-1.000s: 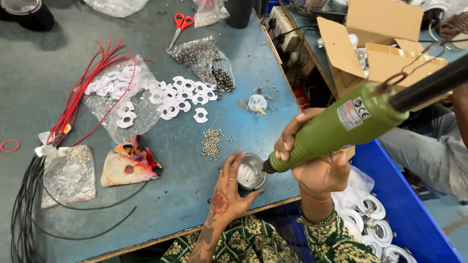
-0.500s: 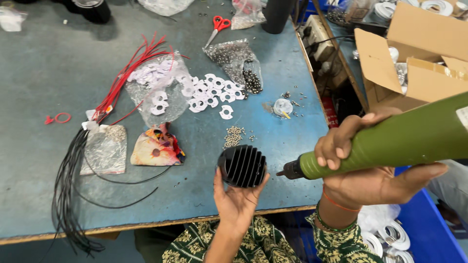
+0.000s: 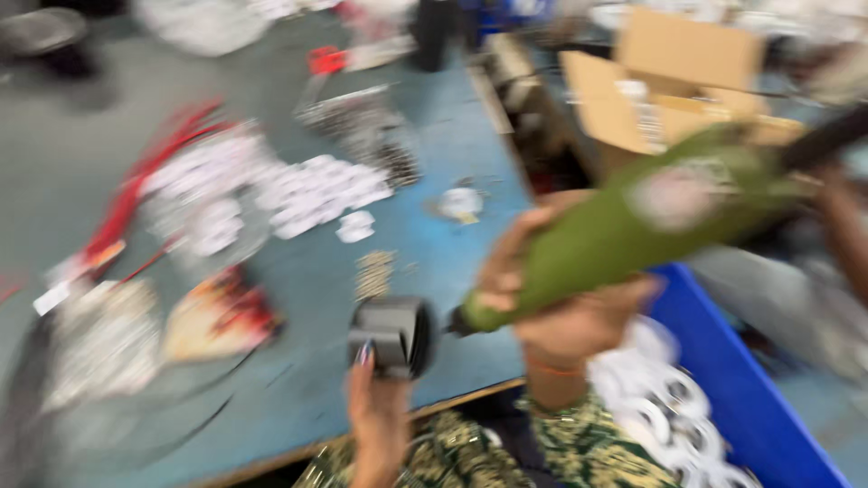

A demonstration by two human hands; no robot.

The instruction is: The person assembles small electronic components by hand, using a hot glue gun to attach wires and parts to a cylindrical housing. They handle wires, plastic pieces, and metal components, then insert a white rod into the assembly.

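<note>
The picture is blurred by motion. My left hand [image 3: 378, 407] holds a small dark round part [image 3: 393, 336] up over the front edge of the blue-green table [image 3: 298, 398]. My right hand [image 3: 561, 312] grips a green electric screwdriver [image 3: 624, 230] that slants up to the right. Its tip points left at the side of the dark part, close to it; whether they touch I cannot tell. A pile of small screws [image 3: 372, 271] lies on the table just behind the part.
White ring-shaped pieces [image 3: 316, 190], clear bags, red wires [image 3: 145, 181], black wires and red-handled scissors [image 3: 327, 60] lie across the table. An open cardboard box [image 3: 669, 81] stands at the right. A blue bin [image 3: 750, 389] with white round parts sits by my right side.
My left hand has turned the dark part from facing the camera to side-on. The screwdriver has tilted steeper and its tip has come closer to the part. The view has swung.
</note>
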